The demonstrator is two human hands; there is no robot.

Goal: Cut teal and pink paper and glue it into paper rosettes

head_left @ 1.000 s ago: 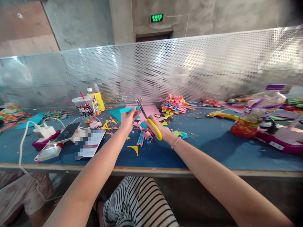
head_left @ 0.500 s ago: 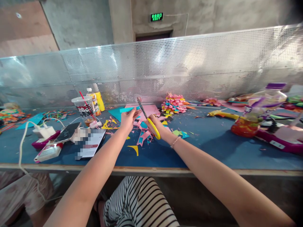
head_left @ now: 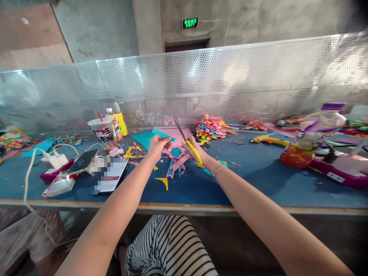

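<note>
- I had the left grip pinched closed on a blue strip, held out just above the worktop.
- My right grip was curled around the yellow handle of the scissors, their blades pointing up and away, apart from the strip; I could not tell how far the blades stood open.
- Between the two, I saw a pink paper rosette with a blue centre and ribbon tails lying among scraps.
- Behind it were a pink sheet and a blue sheet.
- Beyond the right grip stood a ruffled paper bundle, mostly pink.
- To my left, I had a cup with a red straw and, nearer, a phone.
- To my right stood a purple-capped bottle.
</note>
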